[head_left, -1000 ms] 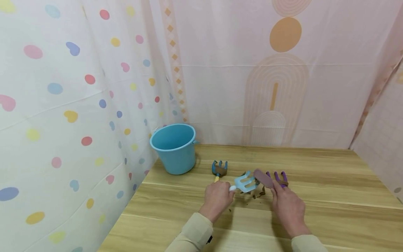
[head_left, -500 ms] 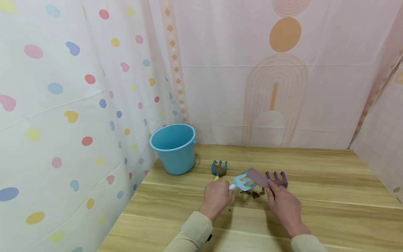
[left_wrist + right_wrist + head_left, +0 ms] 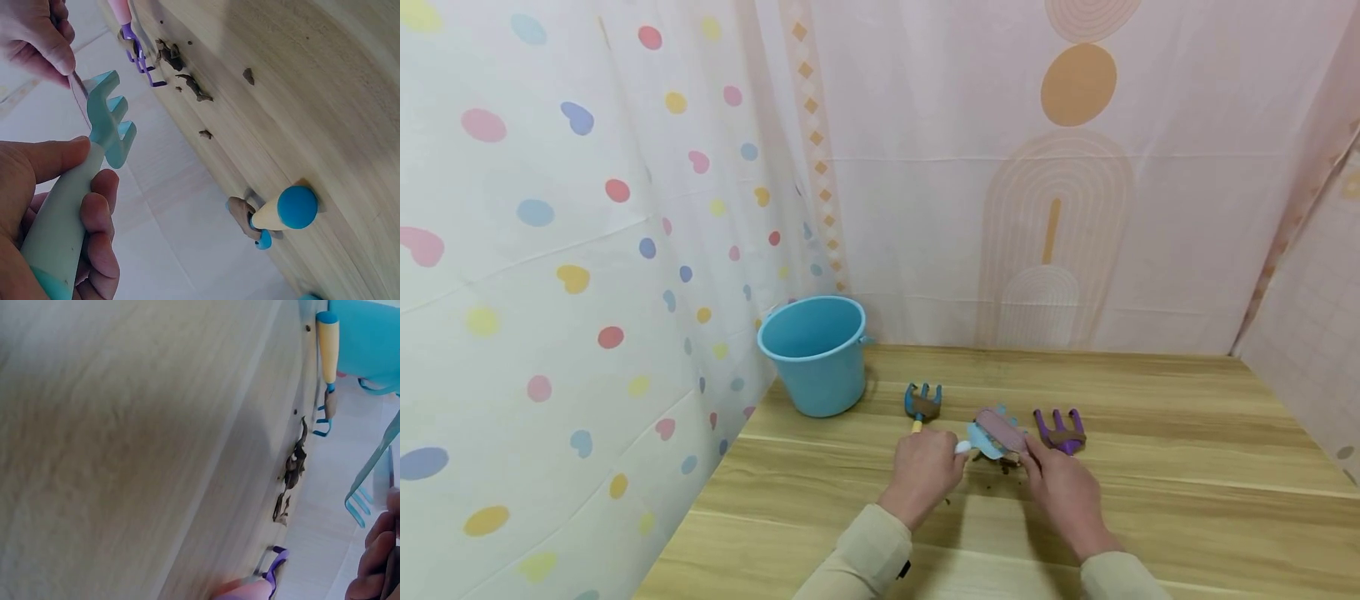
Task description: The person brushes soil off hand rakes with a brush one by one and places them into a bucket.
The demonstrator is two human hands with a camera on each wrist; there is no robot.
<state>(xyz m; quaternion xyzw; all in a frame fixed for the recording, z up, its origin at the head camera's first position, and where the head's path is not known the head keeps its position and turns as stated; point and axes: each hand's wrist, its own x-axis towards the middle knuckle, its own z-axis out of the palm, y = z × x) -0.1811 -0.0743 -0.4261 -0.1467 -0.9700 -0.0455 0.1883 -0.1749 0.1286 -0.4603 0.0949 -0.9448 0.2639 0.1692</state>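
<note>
My left hand [image 3: 925, 467] grips the pale handle of a light blue hand rake [image 3: 109, 119], its thumb laid along the handle. The rake is held above the table with its tines toward the right. My right hand [image 3: 1066, 496] pinches one end of a flat mauve strip [image 3: 1002, 429] with a rounded tip. In the head view the strip lies across the rake's head and hides part of it; in the left wrist view it shows nearly edge-on behind the tines. Dark brown clumps and crumbs [image 3: 197, 89] lie on the table below.
A blue rake with a yellow handle [image 3: 922, 402] lies beyond my left hand, and a purple rake [image 3: 1060, 431] beyond my right. Both carry brown matter. A blue bucket [image 3: 823, 375] stands at the table's back left. Curtains [image 3: 910, 233] hang behind the wooden table [image 3: 1187, 433].
My right hand has moved left, sliding the mauve strip from the tine tips onto the middle of the light blue rake. The rake has tilted, and my left hand has shifted slightly right.
</note>
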